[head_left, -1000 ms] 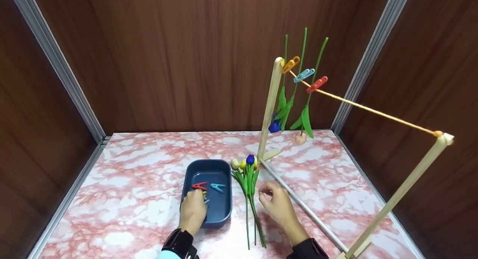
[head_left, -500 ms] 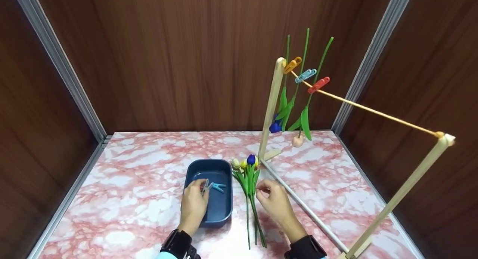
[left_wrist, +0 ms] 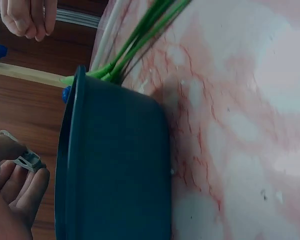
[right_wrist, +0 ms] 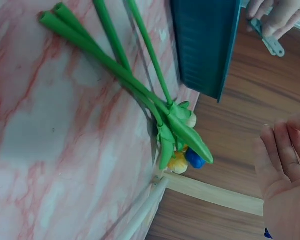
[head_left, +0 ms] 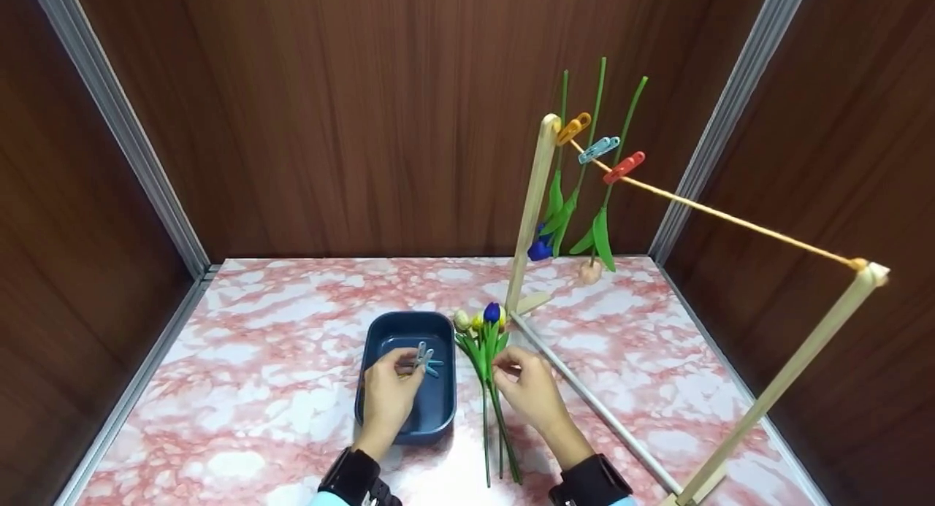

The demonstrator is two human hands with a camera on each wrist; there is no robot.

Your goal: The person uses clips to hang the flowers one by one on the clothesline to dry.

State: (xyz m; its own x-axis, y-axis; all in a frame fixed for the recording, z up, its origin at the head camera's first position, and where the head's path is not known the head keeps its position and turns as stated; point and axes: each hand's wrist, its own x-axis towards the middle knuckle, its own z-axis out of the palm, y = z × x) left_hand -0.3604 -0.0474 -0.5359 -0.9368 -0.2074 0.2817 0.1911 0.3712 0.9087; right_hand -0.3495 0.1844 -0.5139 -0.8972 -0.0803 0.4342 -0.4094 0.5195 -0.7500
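Note:
Over the dark blue bin (head_left: 451, 411), my left hand (head_left: 391, 389) pinches a pale grey-blue clothespin (right_wrist: 268, 39) between thumb and fingers. A light blue clothespin (head_left: 432, 367) lies inside the bin, partly behind the held one. Red and yellow pegs seen there earlier are now hidden by the hand. Right of the bin lies a bunch of artificial tulips (head_left: 491, 374), with blue, yellow and white heads pointing away from me. My right hand (head_left: 532, 385) hovers beside their stems, its fingers loosely bent and holding nothing, as the right wrist view (right_wrist: 290, 175) shows.
A wooden stand (head_left: 532, 214) with a slanting cord (head_left: 745, 221) rises on the right. Orange (head_left: 573, 128), light blue (head_left: 599, 150) and red clothespins (head_left: 624, 167) hold three upside-down tulips (head_left: 600, 236) on it. A white bar (head_left: 599, 404) joins the posts along the table.
My left hand has lifted the clothespin from the bin's pegs and moved slightly right, turning it upward. The right hand has shifted a little left toward the tulips.

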